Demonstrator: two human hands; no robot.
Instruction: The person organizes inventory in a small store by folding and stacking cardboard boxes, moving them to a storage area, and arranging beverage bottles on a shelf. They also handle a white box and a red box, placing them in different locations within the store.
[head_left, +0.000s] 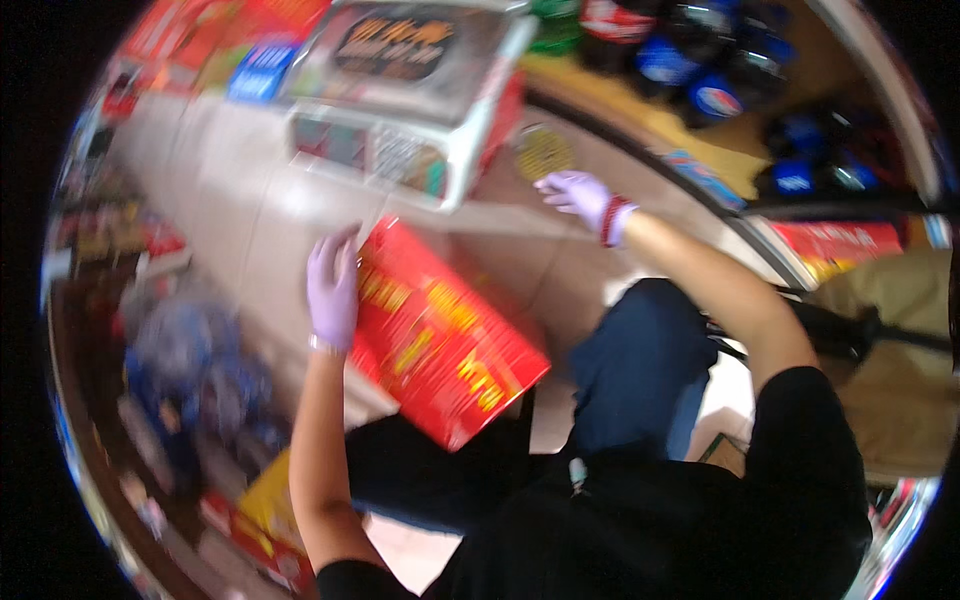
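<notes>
My left hand (332, 289), in a lilac glove, is at the left side of a red carton (442, 337) with yellow lettering. Its fingers are bent; whether they grip the carton cannot be told. The carton lies slantwise in front of my body, its near corner by my dark-clothed leg. Farther right, my right hand (579, 196) is stretched forward, gloved in lilac, with a dark red band at the wrist. Its fingertips come up to a round yellow object (544, 152) on the floor, blurred, possibly a roll of tape. Contact between them is unclear.
A white-edged box (461, 169) with printed sides stands ahead on the tiled floor (277, 217). Dark cola bottles (712, 90) fill a shelf (622, 112) at upper right. Blue plastic-wrapped goods (195, 360) sit on the left shelf. A cardboard box (892, 397) is at far right.
</notes>
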